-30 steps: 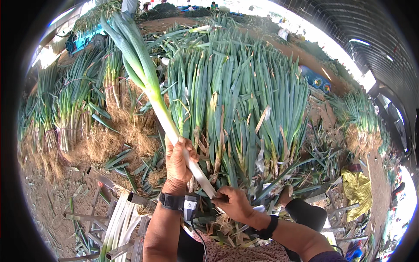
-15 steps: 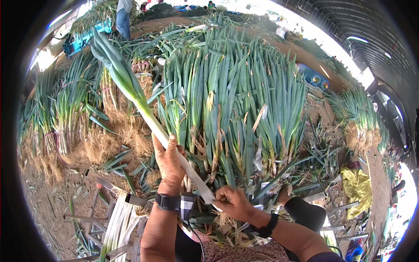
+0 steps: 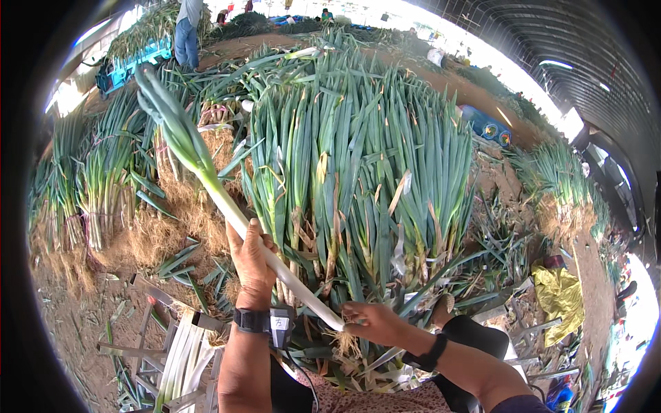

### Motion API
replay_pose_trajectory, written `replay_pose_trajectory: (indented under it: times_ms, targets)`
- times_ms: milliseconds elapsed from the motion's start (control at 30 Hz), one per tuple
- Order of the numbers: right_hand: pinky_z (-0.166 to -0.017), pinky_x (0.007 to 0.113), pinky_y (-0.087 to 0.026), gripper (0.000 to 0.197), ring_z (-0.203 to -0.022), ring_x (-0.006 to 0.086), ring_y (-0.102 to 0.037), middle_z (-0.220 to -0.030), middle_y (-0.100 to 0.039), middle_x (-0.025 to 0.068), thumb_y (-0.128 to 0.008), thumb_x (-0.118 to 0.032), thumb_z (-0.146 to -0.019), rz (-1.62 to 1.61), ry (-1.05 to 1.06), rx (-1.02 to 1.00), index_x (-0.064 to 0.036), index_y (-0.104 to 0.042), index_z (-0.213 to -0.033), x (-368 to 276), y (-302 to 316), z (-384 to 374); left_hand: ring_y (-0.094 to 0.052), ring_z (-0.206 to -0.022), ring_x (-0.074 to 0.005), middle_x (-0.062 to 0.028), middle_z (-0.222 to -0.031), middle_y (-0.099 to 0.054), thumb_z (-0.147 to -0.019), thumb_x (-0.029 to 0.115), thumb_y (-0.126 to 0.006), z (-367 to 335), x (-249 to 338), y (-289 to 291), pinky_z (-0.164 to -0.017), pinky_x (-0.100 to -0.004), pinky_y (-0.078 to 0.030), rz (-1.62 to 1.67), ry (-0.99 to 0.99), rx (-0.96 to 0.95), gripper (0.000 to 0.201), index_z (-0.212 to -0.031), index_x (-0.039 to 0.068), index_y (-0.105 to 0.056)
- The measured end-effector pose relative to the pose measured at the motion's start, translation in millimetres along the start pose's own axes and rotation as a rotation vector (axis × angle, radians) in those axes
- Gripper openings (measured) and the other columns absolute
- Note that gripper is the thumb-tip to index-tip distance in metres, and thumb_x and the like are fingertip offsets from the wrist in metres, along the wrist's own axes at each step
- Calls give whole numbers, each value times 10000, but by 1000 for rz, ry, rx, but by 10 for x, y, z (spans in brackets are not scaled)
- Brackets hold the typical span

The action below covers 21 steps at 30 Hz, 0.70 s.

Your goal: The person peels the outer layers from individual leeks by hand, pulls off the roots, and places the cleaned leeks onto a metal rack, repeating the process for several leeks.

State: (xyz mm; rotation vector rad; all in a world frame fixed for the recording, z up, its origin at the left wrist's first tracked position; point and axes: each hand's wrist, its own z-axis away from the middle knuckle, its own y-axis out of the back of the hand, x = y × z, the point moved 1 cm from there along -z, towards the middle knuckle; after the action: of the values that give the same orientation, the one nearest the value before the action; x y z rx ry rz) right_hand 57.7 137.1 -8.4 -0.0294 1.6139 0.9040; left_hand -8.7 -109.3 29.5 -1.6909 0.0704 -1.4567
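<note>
Green onion [image 3: 224, 201] aslant in left grip [image 3: 252, 261]

Looks smooth along the leek stalk [image 3: 227, 206]. Appears metallic at the rack [image 3: 134, 352], glossy and crinkled on the yellow sheet [image 3: 559, 303].

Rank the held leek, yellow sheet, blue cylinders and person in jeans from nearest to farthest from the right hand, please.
1. Held leek: at the right hand.
2. Yellow sheet: to the right.
3. Blue cylinders: ahead, right.
4. Person in jeans: far ahead, left.
</note>
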Motion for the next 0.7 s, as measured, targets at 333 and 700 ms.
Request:
replay_pose_trajectory:
  times_ms: [333,700]
  targets:
    - [-611,419,-447,258,-643,349,-592,-708,-602,194,-525,-191,-796,268,-118,-406,4,-608,-942,-137,-67,-289,-443,-569,-97,13,-772,-439,-850,200,-605,80,-17,-35,-468,-213,-399,60,-3,-115,427,-1206,165,-372]
    - [-565,366,-454,287,-597,270,-600,-697,-604,167,-529,-238,-846,-95,-105,-79,-31,-609,-1028,-71,-147,-57,-462,-512,-101,-9,-730,-461,-838,169,-619,34,-4,-31,-433,-225,-410,128,7,-175,296,-1043,148,-407]
